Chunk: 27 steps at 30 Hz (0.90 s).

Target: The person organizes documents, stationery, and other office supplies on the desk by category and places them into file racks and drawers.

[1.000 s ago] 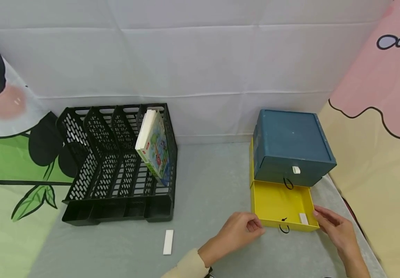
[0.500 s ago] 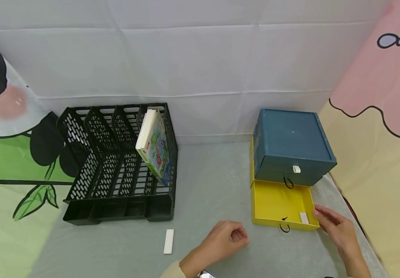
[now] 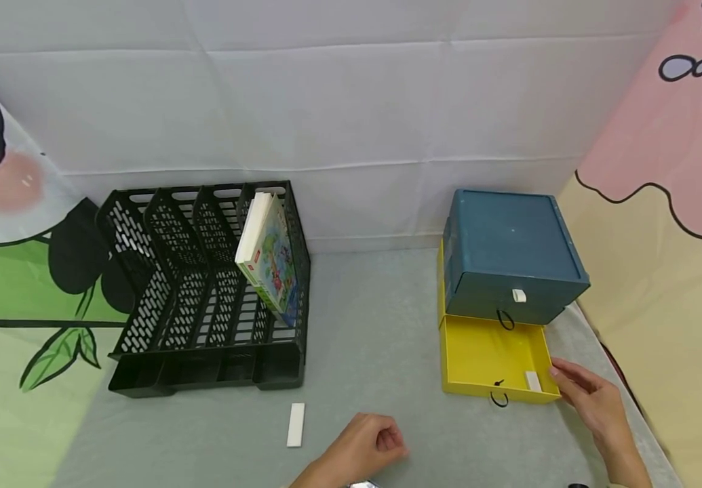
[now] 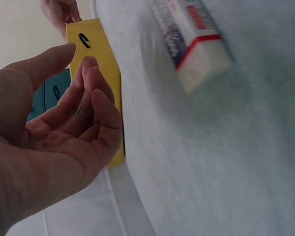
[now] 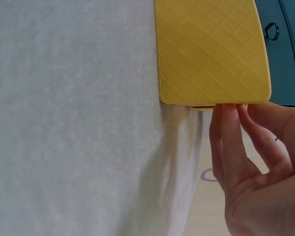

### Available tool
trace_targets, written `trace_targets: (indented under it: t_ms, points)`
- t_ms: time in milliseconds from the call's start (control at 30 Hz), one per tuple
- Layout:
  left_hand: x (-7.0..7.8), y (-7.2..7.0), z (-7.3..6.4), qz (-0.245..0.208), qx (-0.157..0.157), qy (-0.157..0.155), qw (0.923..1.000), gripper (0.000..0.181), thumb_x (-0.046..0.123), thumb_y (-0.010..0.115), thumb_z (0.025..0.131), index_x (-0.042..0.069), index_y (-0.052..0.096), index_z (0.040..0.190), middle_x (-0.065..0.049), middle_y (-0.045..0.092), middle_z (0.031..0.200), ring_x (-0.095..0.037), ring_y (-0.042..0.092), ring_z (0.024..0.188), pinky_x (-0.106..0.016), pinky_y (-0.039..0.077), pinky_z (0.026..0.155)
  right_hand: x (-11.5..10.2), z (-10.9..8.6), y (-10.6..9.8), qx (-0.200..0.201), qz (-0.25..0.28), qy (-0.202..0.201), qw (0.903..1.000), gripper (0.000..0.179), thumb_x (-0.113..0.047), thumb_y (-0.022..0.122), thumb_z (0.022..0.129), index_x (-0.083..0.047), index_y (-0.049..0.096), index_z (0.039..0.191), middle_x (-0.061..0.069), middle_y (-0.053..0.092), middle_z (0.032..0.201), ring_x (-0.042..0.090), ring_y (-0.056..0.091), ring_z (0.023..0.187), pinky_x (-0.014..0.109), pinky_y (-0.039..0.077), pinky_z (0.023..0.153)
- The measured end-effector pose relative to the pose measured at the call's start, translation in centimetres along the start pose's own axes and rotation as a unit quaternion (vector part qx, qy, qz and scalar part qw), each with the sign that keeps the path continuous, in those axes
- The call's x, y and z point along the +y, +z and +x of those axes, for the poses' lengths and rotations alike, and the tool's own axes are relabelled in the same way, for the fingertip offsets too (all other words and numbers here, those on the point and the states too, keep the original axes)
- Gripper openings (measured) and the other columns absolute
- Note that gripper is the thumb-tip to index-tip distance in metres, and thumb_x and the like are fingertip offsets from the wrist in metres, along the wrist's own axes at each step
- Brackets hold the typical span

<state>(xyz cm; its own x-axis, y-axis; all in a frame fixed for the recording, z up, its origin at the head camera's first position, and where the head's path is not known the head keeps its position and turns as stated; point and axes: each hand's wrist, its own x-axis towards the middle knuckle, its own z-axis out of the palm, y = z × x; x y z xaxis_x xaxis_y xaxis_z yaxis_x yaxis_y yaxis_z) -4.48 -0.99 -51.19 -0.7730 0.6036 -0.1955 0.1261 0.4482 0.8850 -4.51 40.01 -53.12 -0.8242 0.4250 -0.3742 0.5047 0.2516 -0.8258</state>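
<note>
My left hand [image 3: 359, 451] hovers low at the front of the table with fingers loosely curled, and it holds nothing. In the left wrist view, an eraser [image 4: 196, 49] with a printed sleeve lies on the table close by; the head view shows a white block [image 3: 296, 425] left of that hand. My right hand [image 3: 591, 407] touches the right side of the yellow drawer [image 3: 479, 352] near its front corner, fingertips against the wall. The drawer is pulled out under the blue drawer box [image 3: 515, 237]. Inside it, at the front right, sits a small white block [image 3: 532, 381].
At the left stands a black mesh file rack [image 3: 204, 352] with books [image 3: 271, 257] leaning in its right-hand slot. Grey cloth [image 3: 375, 318] covers the table. White fabric [image 3: 326, 102] hangs behind, with printed cloths on both sides.
My left hand has drawn back from the yellow drawer's front left corner, moving left and toward me. The right hand stays against the drawer, which has not visibly moved.
</note>
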Motion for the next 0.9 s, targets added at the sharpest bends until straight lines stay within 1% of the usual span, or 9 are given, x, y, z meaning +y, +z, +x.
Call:
trace_targets:
  t_ms: [267,333,367,433,567,600,767,833,900]
  points:
    - [-2.0,-0.5,-1.7,-0.020,-0.053,-0.060,0.9966,0.013,0.008,0.083,0.085,0.010,0.072,0.080,0.012,0.058,0.069,0.000,0.052,0.064,-0.020,0.047,0.060,-0.1,0.0,0.0,-0.005,-0.007,0.005,0.9999,0.070,-0.046,0.074,0.094,-0.001,0.057,0.144,-0.025,0.065,0.101,-0.002,0.065,0.086,0.018,0.057,0.075]
    - [-2.5,-0.7,-2.1,-0.024,-0.065,-0.065,0.9955,0.012,0.006,0.083,0.084,0.010,0.072,0.082,0.011,0.058,0.071,-0.001,0.052,0.066,-0.020,0.047,0.062,-0.2,0.0,0.0,-0.003,-0.010,0.007,0.9999,0.070,-0.047,0.074,0.093,-0.001,0.058,0.144,-0.023,0.066,0.102,-0.002,0.065,0.085,0.018,0.057,0.075]
    - [-2.9,-0.8,-2.2,-0.024,-0.071,-0.062,0.9952,0.011,0.005,0.083,0.084,0.009,0.072,0.083,0.010,0.059,0.071,-0.001,0.052,0.066,-0.020,0.048,0.062,-0.2,0.0,0.0,-0.002,-0.009,0.005,0.9999,0.070,-0.047,0.074,0.093,-0.001,0.058,0.144,-0.024,0.066,0.101,-0.002,0.065,0.085,0.018,0.057,0.074]
    - [-4.6,-0.7,-2.2,-0.031,-0.083,-0.047,0.9949,0.013,0.005,0.084,0.083,0.012,0.073,0.085,0.012,0.060,0.074,-0.001,0.054,0.069,-0.020,0.049,0.064,-0.1,0.0,0.0,0.000,-0.009,0.002,1.0000,0.070,-0.047,0.074,0.093,-0.001,0.058,0.143,-0.025,0.066,0.100,-0.003,0.065,0.085,0.018,0.057,0.074]
    - [-6.9,-0.4,-2.1,0.004,-0.122,0.000,0.9926,0.017,0.001,0.083,0.081,0.014,0.074,0.088,0.015,0.061,0.077,0.002,0.054,0.072,-0.020,0.050,0.064,0.0,0.0,0.0,0.001,-0.004,-0.009,0.9999,0.070,-0.047,0.075,0.093,0.000,0.059,0.142,-0.028,0.064,0.096,-0.003,0.065,0.084,0.018,0.057,0.073]
    - [-7.0,-0.4,-2.0,0.011,-0.130,0.007,0.9914,0.018,0.000,0.083,0.080,0.013,0.074,0.088,0.016,0.061,0.078,0.003,0.054,0.072,-0.020,0.049,0.065,0.0,0.0,0.0,0.000,-0.004,-0.010,0.9999,0.070,-0.047,0.074,0.093,0.000,0.059,0.142,-0.028,0.064,0.096,-0.003,0.065,0.084,0.018,0.057,0.073]
    - [-4.8,-1.0,-2.3,0.107,-0.150,0.025,0.9825,0.021,-0.003,0.084,0.074,0.010,0.076,0.088,0.015,0.060,0.077,0.005,0.049,0.077,-0.017,0.044,0.072,0.1,-0.1,0.0,0.001,-0.002,-0.014,0.9999,0.069,-0.045,0.074,0.094,0.001,0.058,0.142,-0.030,0.063,0.095,-0.004,0.065,0.085,0.017,0.057,0.073]
    - [-5.2,-0.8,-2.3,0.145,-0.147,0.055,0.9769,0.020,-0.002,0.084,0.073,0.011,0.076,0.087,0.014,0.060,0.076,0.006,0.047,0.077,-0.016,0.041,0.071,0.1,-0.1,0.0,0.001,-0.005,-0.010,0.9999,0.070,-0.047,0.074,0.093,0.000,0.058,0.143,-0.027,0.065,0.098,-0.004,0.065,0.085,0.017,0.057,0.073]
    - [-6.0,-0.5,-2.1,0.162,-0.150,0.072,0.9727,0.019,-0.001,0.084,0.074,0.011,0.076,0.086,0.014,0.060,0.076,0.006,0.046,0.078,-0.016,0.040,0.070,0.0,-0.1,-0.1,-0.002,-0.010,-0.004,0.9999,0.070,-0.048,0.073,0.094,-0.001,0.058,0.144,-0.023,0.066,0.103,-0.003,0.064,0.085,0.017,0.057,0.074]
